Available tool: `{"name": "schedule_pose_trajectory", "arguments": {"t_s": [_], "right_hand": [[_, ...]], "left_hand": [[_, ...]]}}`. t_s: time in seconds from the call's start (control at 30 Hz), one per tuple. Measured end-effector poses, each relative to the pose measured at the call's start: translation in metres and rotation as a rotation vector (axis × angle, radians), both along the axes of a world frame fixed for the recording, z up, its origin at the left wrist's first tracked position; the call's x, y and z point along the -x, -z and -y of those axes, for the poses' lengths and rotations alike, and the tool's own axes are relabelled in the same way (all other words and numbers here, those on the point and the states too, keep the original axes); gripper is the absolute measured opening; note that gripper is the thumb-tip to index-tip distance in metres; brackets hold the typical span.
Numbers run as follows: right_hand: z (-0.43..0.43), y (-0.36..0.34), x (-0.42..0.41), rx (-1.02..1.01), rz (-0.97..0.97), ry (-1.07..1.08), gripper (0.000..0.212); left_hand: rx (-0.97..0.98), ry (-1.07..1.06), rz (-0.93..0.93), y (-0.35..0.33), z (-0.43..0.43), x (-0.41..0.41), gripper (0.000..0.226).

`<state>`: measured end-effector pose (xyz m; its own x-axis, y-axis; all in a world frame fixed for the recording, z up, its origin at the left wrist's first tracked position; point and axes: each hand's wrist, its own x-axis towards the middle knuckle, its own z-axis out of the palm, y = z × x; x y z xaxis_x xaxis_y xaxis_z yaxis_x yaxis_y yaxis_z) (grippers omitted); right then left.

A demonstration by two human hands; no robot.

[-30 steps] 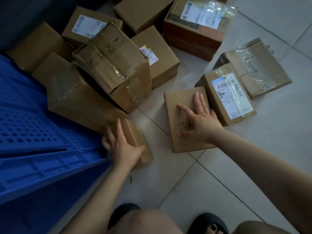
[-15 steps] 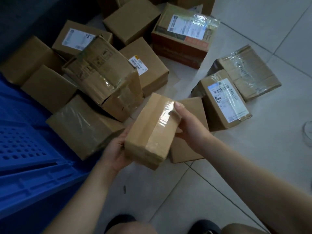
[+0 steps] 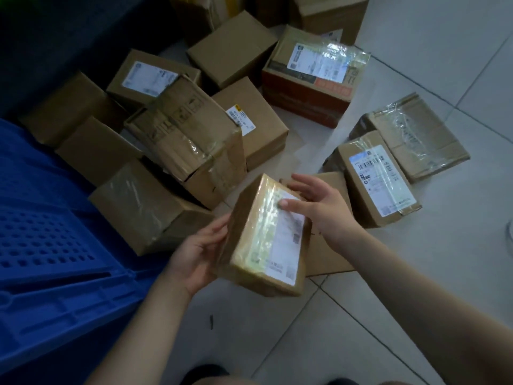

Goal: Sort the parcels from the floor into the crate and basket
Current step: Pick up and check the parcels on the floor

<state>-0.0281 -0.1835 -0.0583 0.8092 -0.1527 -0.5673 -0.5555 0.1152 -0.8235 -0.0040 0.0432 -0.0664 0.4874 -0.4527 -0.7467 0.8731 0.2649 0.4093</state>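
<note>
I hold a small taped cardboard parcel above the floor, its white label side turned up. My left hand cups its left side from below. My right hand grips its far end, thumb pressed on the label. A blue perforated plastic crate fills the left of the view. Under the held parcel a flat brown parcel lies on the tiles. No basket is in view.
Several cardboard parcels are heaped on the white tiled floor behind my hands: a crumpled taped box, a labelled box to the right, and a red-printed carton at the back. My feet show at the bottom edge.
The parcel was picked off the floor by my left hand, my right hand left the flat parcel and joined it. Since then the parcel has been turned, label side up.
</note>
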Motion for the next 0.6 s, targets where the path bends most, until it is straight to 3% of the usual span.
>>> {"name": "schedule_pose_trajectory", "arguments": {"t_s": [0.1, 0.2, 0.3, 0.37, 0.5, 0.6], "right_hand": [[-0.012, -0.003, -0.008, 0.18, 0.016, -0.161, 0.065], [-0.043, 0.009, -0.015, 0.384, 0.049, -0.468, 0.053], [-0.058, 0.029, -0.024, 0.567, 0.047, -0.677, 0.053], [-0.055, 0.042, -0.03, 0.78, -0.015, -0.829, 0.056], [-0.033, 0.05, -0.039, 0.947, -0.253, -0.874, 0.06], [-0.014, 0.046, -0.037, 0.949, -0.328, -0.846, 0.066]], "left_hand": [[-0.351, 0.073, 0.184, 0.002, 0.003, 0.005, 0.033], [-0.314, 0.203, 0.176, 0.003, 0.001, 0.017, 0.035], [-0.476, 0.259, 0.144, 0.027, -0.003, 0.026, 0.054], [-0.54, 0.3, 0.117, 0.044, 0.0, 0.03, 0.051], [-0.684, 0.504, 0.255, 0.062, 0.013, 0.034, 0.051], [-0.801, 0.593, 0.319, 0.054, 0.023, 0.034, 0.072]]}}
